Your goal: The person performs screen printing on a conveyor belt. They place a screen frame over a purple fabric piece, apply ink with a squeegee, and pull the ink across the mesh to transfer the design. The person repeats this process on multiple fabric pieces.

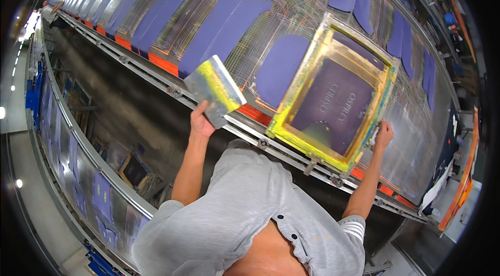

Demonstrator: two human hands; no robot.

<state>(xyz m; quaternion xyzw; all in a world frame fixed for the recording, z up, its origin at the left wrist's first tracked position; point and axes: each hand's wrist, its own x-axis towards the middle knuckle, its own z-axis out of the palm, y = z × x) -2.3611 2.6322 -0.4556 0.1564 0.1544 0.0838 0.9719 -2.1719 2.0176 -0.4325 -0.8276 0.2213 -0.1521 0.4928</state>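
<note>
My left hand [202, 122] grips a flat squeegee [214, 91], grey with a yellow ink-smeared band, and holds it up over the front rail of a long printing table. My right hand [382, 133] is closed on the right side of a screen frame [276, 126], which is coated in yellow and has a dark purple mesh [323, 119] with pale lettering. The frame sits slanted over the table [396, 169], beside a purple fabric piece [278, 67].
Rows of purple cut pieces [224, 20] line the table along a metal rail [297, 153]. A second curved table [125, 226] runs at my left, with a spare screen [134, 169] below. A person [50, 13] stands far down the aisle. An orange bar [458, 192] is at the far right.
</note>
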